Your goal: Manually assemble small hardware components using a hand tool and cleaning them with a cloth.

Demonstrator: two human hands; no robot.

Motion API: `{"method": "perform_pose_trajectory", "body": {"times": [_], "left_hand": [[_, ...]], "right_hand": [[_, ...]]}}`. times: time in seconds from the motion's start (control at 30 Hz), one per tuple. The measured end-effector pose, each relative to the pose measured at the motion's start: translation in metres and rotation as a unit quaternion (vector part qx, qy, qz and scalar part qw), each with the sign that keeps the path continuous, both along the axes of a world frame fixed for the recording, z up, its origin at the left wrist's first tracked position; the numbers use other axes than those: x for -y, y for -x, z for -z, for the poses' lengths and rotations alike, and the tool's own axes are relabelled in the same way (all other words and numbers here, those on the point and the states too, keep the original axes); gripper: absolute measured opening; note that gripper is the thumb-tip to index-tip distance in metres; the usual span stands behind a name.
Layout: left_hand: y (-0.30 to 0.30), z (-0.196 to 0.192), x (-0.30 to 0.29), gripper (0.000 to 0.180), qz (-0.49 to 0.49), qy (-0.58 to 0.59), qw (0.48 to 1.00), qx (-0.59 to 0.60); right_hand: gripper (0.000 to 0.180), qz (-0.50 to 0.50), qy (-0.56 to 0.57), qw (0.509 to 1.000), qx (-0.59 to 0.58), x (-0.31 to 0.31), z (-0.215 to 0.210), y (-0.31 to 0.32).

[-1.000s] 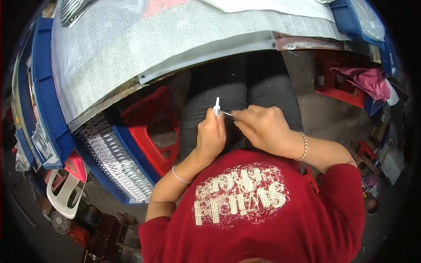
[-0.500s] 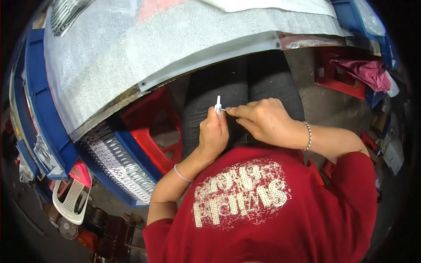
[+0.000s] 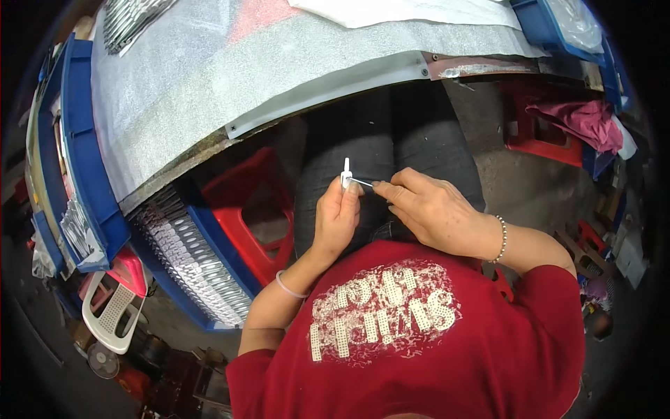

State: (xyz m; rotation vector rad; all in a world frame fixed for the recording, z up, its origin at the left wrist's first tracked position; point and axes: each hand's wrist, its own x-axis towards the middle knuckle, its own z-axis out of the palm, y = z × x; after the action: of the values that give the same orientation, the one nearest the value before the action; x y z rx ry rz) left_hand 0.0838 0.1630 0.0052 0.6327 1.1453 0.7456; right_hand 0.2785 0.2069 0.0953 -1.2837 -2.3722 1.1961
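Above my lap, my left hand [image 3: 336, 220] is closed on a small white plastic piece [image 3: 347, 167], which stands upright with its narrow tip pointing away from me. The thumb and fingers pinch its lower end and hide part of it. From its side a thin, straight, pale rod [image 3: 361, 182] runs to my right hand [image 3: 443, 213]. The right thumb and forefinger pinch the rod's outer end, while the other fingers curl underneath. Whether the rod sits inside the white piece or only touches it, I cannot tell.
A foam-covered table [image 3: 181, 105] curves ahead, bearing a stack of shiny metal pieces [image 3: 132, 24]. On the left, a blue crate [image 3: 188, 230] holds rows of metal pieces beside a red stool [image 3: 262, 230]. At right, dark-red cloth [image 3: 583, 122] lies on another red stool [image 3: 537, 143].
My right hand has shifted a little right and nearer to me, so more of the thin rod shows between the hands. The left hand still grips the white piece.
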Motion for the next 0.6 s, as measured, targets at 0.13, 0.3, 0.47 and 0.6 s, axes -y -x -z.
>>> {"method": "perform_pose_trajectory", "body": {"times": [0.13, 0.3, 0.47, 0.6], "left_hand": [[0.000, -0.002, -0.002, 0.018, 0.000, 0.025, 0.999, 0.021], [0.000, 0.005, 0.003, 0.018, 0.033, -0.031, 0.995, -0.093], [-0.004, 0.008, 0.000, 0.016, 0.052, -0.143, 0.969, -0.194], [-0.007, 0.010, -0.003, 0.014, 0.032, -0.255, 0.929, -0.268]], "right_hand": [[0.039, -0.002, 0.003, 1.000, 0.016, 0.003, 0.003, -0.001], [0.027, 0.130, 0.168, 0.971, -0.114, -0.005, 0.012, 0.001], [0.023, -0.023, -0.023, 0.997, 0.068, -0.014, 0.007, 0.008], [0.025, 0.010, -0.009, 0.999, 0.037, -0.004, 0.027, 0.014]]}}
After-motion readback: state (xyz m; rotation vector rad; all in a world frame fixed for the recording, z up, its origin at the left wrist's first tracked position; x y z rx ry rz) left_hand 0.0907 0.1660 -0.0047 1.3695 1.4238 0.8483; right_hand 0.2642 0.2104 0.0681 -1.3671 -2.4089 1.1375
